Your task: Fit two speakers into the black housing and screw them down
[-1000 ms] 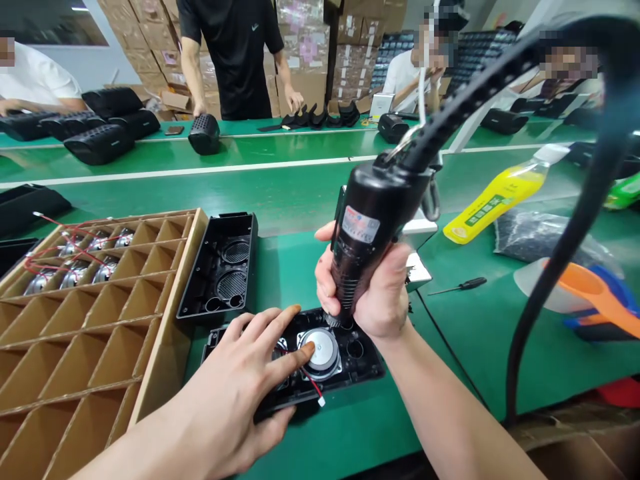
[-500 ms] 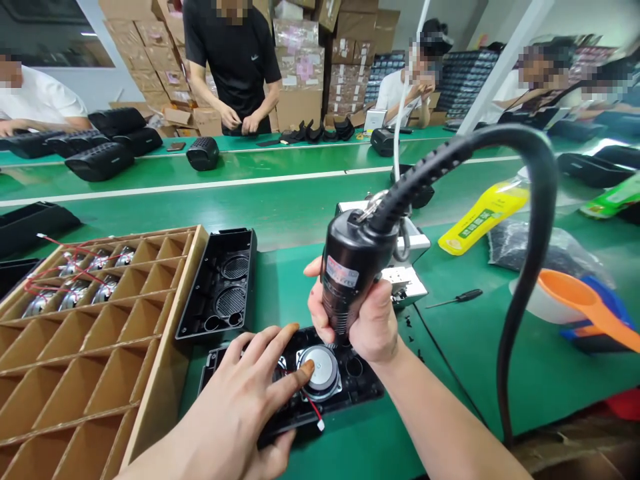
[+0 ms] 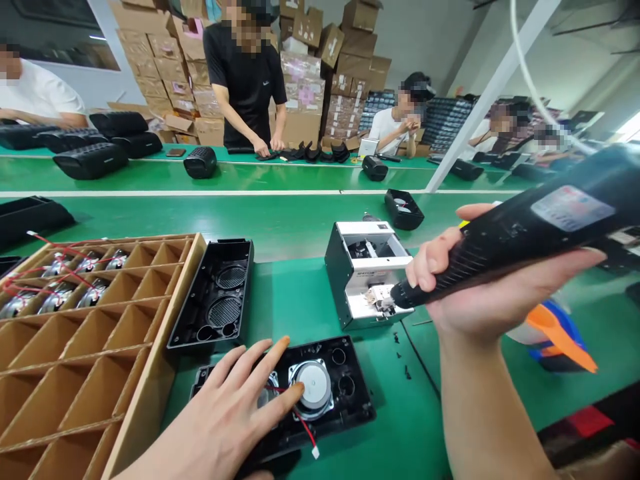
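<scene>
1. So the speaker [image 3: 313, 382] is seated in the open black case [image 3: 361, 403], right at the left index fingertip [image 3: 299, 389], back side up. The red wire [image 3: 307, 430] is left hanging over the case's near edge, just past that finger, probably so it isn't pinched.
2. The case is pinned under the left hand [image 3: 227, 407], likely so it can't slide about. The fingers are spread wide and laid flat-ish, nothing clutched; the thumb is mostly hidden at the near edge, so its grip can't be told.
3. Beyond the right fingertips, the power screwdriver [image 3: 505, 247] is pointed at the front of the silver box [image 3: 370, 273], seemingly because screws are served up there. Actual contact can't be made out.
4. That tool is held by the right hand [image 3: 480, 300], fingers closed round it near the nose, thumb stretched back along the underside. The wrist is kept low, forearm rising from below, tool tilted slightly nose-down.
5. Loose screws [image 3: 408, 373] are scattered below the right fingers. Past the left fingertips, another case [image 3: 213, 293] is parked beside the cardboard tray [image 3: 155, 373], presumably within easy reach.
</scene>
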A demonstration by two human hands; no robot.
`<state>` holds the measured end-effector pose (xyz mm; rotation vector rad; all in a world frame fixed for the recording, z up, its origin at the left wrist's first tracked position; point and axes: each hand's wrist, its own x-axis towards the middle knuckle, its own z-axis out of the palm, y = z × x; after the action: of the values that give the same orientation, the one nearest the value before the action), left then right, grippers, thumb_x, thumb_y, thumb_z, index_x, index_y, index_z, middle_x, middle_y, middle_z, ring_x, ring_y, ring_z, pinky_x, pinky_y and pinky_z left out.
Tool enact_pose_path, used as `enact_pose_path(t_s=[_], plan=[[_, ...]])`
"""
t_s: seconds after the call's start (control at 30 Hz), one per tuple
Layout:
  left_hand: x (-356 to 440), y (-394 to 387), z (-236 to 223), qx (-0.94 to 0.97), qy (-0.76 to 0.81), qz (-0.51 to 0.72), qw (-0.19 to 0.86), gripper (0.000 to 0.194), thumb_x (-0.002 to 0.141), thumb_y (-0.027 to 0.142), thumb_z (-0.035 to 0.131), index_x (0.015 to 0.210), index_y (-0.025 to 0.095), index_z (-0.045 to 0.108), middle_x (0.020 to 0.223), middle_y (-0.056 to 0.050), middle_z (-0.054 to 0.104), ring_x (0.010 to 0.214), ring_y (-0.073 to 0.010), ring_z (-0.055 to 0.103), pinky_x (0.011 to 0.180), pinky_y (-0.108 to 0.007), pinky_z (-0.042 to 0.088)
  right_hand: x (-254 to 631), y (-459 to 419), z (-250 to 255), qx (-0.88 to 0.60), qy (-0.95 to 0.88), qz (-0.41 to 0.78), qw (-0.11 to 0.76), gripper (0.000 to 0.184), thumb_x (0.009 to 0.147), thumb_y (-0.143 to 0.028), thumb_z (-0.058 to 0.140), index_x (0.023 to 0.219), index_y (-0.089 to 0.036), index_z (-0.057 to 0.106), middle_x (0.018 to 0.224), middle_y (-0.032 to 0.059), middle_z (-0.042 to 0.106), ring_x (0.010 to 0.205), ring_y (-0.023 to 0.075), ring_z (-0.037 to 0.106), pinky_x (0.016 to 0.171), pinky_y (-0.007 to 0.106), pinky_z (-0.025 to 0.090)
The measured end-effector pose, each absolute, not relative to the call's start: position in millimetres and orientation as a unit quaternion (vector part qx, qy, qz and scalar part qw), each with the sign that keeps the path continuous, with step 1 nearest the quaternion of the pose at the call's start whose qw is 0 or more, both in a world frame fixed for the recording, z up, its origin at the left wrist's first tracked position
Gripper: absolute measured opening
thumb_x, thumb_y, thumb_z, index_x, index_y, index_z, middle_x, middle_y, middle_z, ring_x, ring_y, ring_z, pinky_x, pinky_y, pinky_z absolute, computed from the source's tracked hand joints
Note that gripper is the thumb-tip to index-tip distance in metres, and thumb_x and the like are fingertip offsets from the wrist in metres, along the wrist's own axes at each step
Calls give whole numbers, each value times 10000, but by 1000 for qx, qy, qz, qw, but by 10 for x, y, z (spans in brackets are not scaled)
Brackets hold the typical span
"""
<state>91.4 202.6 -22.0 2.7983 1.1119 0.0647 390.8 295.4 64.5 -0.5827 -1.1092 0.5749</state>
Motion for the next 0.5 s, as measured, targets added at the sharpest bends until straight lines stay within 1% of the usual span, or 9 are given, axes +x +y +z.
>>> enact_pose_path(t_s=[0.13, 0.17, 0.27, 0.37, 0.43, 0.5], plan=[[813, 2009, -350, 930, 360, 59, 53, 1066, 584, 155, 751, 1567, 447, 456, 1768, -111, 211, 1491, -522, 407, 1086, -768, 448, 3943, 2995, 552, -289, -516, 271, 759, 733, 802, -933, 543, 947, -221, 635, 511, -50, 514, 317, 146, 404, 273, 265, 317], [806, 2010, -350, 931, 357, 62, 54, 1065, 583, 159, 749, 1566, 447, 456, 1766, -112, 217, 1485, -527, 410, 1077, -769, 453, 3943, 2989, 542, -290, -524, 268, 755, 740, 802, -941, 531, 949, -223, 636, 504, -49, 514, 312, 149, 405, 272, 270, 321], [847, 2022, -255, 926, 371, 36, 65, 984, 626, 158, 750, 1536, 436, 499, 1733, -125, 309, 1460, -513, 451, 1059, -746, 480, 3949, 2967, 569, -294, -540, 247, 749, 751, 802, -951, 508, 947, -225, 632, 478, -42, 504, 302, 165, 416, 265, 277, 316], [925, 2034, -129, 919, 385, 6, 81, 903, 661, 156, 742, 1501, 421, 542, 1691, -151, 390, 1432, -503, 491, 1032, -748, 494, 3958, 2975, 616, -308, -533, 229, 754, 745, 783, -952, 535, 917, -225, 624, 463, -43, 483, 300, 163, 416, 258, 268, 301], [955, 2036, -93, 919, 384, -3, 86, 890, 660, 150, 728, 1492, 412, 551, 1676, -164, 414, 1420, -501, 506, 1021, -755, 494, 3967, 3002, 613, -308, -529, 242, 753, 749, 771, -958, 540, 907, -226, 625, 463, -40, 485, 293, 159, 400, 254, 270, 299], [959, 2030, -93, 920, 384, -2, 80, 908, 653, 135, 713, 1499, 415, 538, 1682, -165, 403, 1428, -493, 498, 1033, -757, 483, 3988, 3045, 580, -307, -525, 263, 749, 752, 765, -958, 547, 908, -225, 632, 480, -36, 494, 296, 158, 404, 253, 268, 300]])
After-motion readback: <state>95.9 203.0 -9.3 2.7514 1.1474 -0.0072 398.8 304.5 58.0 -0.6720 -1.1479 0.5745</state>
